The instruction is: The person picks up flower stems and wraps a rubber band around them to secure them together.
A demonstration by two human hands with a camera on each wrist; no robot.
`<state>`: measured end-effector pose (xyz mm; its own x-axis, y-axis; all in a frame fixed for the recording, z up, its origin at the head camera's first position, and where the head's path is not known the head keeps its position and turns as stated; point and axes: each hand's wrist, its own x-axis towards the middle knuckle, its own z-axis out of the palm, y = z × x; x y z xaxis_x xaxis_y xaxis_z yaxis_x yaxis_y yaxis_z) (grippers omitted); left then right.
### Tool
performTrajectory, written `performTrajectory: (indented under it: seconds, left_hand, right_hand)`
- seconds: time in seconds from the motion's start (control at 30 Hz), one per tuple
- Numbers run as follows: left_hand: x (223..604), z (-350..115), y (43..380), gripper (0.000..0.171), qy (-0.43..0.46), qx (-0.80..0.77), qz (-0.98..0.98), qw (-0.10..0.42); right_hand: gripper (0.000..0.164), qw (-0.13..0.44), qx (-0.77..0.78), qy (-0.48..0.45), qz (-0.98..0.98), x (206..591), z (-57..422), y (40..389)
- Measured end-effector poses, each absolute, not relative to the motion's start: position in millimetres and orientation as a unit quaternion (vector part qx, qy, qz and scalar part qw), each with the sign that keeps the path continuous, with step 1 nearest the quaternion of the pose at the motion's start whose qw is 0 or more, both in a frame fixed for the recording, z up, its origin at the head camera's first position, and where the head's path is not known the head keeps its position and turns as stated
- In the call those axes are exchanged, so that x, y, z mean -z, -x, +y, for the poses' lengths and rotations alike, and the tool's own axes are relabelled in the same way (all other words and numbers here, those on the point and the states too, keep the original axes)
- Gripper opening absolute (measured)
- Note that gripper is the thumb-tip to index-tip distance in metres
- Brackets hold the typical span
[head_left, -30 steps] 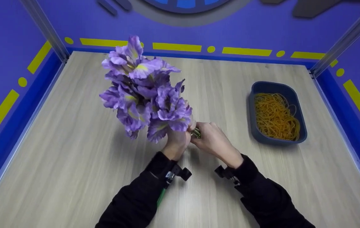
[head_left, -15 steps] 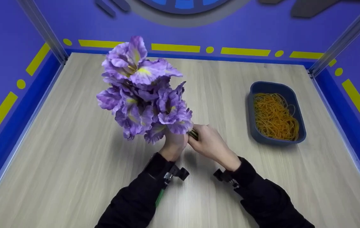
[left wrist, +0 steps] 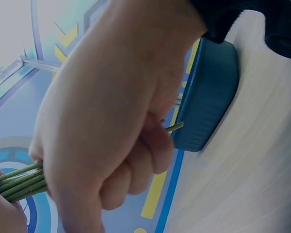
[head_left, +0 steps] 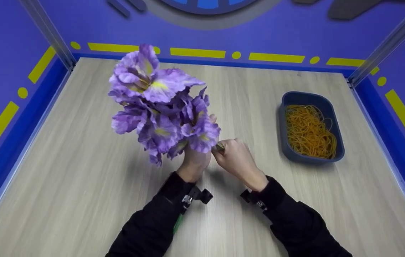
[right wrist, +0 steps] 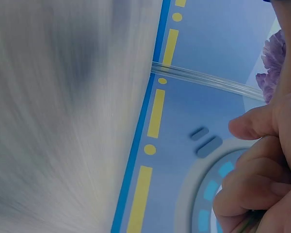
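A bunch of purple flowers with yellow centres, which look like irises (head_left: 159, 132), leans up and left in the head view. My left hand (head_left: 195, 164) grips its stems below the blooms, partly hidden by petals. My right hand (head_left: 236, 157) is curled round the lower stems, close to the left. In the left wrist view green stems (left wrist: 22, 184) run between the two hands, and a stem end (left wrist: 175, 127) sticks out past the right hand's curled fingers. In the right wrist view the left hand's fingers (right wrist: 257, 179) are folded over the stems. A rubber band on the stems cannot be made out.
A dark blue tub (head_left: 282, 135) of tangled yellow-orange rubber bands (head_left: 309, 132) stands on the right of the wooden table (head_left: 81, 178). Blue panels (head_left: 277, 28) with yellow marks enclose the back and sides. Something green (head_left: 178, 223) shows beside the left sleeve.
The blooms have turned and shifted, the top one tipping left and toward me. My right hand has turned slightly on the stems, and less of them shows between the hands. The tub has stayed put.
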<state>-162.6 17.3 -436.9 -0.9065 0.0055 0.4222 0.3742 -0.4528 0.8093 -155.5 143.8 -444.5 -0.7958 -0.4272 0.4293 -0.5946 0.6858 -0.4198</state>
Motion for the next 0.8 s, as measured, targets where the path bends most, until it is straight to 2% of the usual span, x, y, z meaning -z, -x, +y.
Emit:
performTrajectory:
  seconds: [0.07,0.23,0.43,0.57,0.8]
  left_hand:
    - [416.4,14.5,161.8,0.02,0.126,0.915,-0.366,0.115]
    - [401.9,4.2,161.1,0.029,0.118,0.935,-0.325,0.083]
    - [403.9,1.0,163.3,0.025,0.129,0.954,-0.259,0.073]
    - [408.4,0.8,165.0,0.025,0.109,0.971,-0.202,0.067]
    - [408.1,-3.7,167.5,0.045,0.091,0.978,-0.176,0.067]
  right_hand:
    - [0.052,0.147,-0.273,-0.284,-0.907,443.7,144.1,155.6]
    - [0.05,0.147,-0.262,-0.276,-0.913,440.8,145.2,156.0]
    - [0.05,0.151,-0.236,-0.274,-0.92,440.4,146.9,157.5]
    - [0.05,0.124,-0.224,-0.275,-0.927,440.9,148.0,158.2]
    - [0.052,0.074,-0.222,-0.266,-0.935,434.6,155.1,158.4]
